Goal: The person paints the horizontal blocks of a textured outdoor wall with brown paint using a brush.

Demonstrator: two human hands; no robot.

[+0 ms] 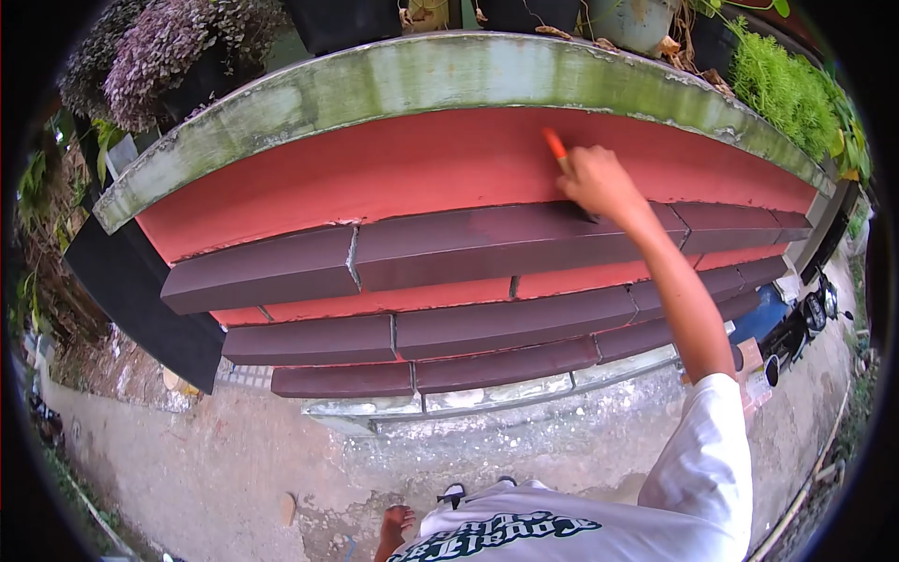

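My right hand (604, 187) is closed around a paintbrush with an orange handle (554, 142). The handle points up and left, and the brush's lower end meets the top of a dark brown ledge (449, 248), mostly hidden under my fingers. Just left of the hand, a patch of the ledge looks redder and wetter. Above the ledge runs a smooth red wall band (375, 164). Low in the view, beside my white shirt, my left hand (398, 518) hangs with its fingers curled; whether anything is in it is hidden.
A mossy pale rim (412, 80) caps the wall, with potted plants (787, 89) on it. More brown ledges (515, 323) step down below. A black panel (136, 300) leans at left. On the concrete ground (234, 459) at right lies a cardboard box (752, 375) near a motorcycle (817, 304).
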